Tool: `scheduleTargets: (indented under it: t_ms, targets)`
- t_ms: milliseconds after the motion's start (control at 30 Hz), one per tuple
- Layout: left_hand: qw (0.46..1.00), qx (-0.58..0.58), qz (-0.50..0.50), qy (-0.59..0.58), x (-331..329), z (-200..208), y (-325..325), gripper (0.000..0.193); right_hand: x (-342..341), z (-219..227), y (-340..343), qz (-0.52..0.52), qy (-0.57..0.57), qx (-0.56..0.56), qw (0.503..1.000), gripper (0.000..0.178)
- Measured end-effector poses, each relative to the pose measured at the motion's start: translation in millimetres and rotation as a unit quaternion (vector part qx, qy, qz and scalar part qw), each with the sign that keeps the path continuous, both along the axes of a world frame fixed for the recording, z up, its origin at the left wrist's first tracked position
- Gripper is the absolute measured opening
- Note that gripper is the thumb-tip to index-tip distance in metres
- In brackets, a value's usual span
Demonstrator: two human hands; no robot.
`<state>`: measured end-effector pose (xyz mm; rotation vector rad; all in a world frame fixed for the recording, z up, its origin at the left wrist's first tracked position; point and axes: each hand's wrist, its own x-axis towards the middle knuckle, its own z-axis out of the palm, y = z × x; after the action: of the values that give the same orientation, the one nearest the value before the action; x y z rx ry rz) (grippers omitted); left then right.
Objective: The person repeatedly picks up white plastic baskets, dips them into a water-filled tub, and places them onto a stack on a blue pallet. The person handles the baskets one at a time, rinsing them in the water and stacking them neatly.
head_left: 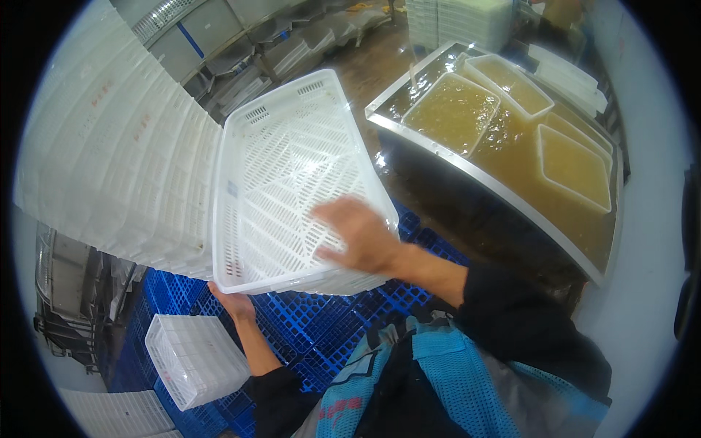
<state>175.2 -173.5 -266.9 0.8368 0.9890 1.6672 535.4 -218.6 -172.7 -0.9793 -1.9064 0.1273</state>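
Note:
A white slotted plastic basket (292, 182) faces me in the middle, tilted, with the edges of more white baskets showing beneath its near right side. At its near left corner my left hand (235, 303) is closed on the rim from below, its fingers partly hidden. Blurred by motion, my right hand (358, 233) is over the basket's near right part, thumb and fingers apart, with nothing visible in it. I cannot tell whether it touches the slotted bottom.
Tall nested white baskets (124, 146) rise at the left. Blue plastic pallets (292, 328) lie below, with another white basket stack (201, 358) on them. At right, a metal tank (496, 182) holds murky yellowish water and several submerged baskets (577, 164). More baskets (460, 22) stand behind.

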Motion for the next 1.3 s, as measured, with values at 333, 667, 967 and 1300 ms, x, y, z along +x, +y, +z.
scheduleTargets:
  t_ms: [333,667,967,1300]
  targets:
    - [1.000,0.001,0.005,-0.010,14.2,-0.2,-15.7,0.072,66.6,-56.7,48.6,0.063,0.354,-0.383,0.851,0.058]
    - [0.999,0.031,0.020,0.023,44.2,-1.2,-18.5,0.073,91.2,-30.7,79.5,0.111,0.340,-0.417,0.836,0.054]
    - [0.999,0.020,0.028,0.032,39.4,-7.5,2.9,0.074,83.1,-40.0,89.4,0.057,0.320,-0.401,0.857,0.054]
    - [0.998,0.000,0.068,0.016,28.8,-23.0,6.3,0.080,90.0,-83.0,108.7,0.108,0.375,-0.379,0.839,0.051]
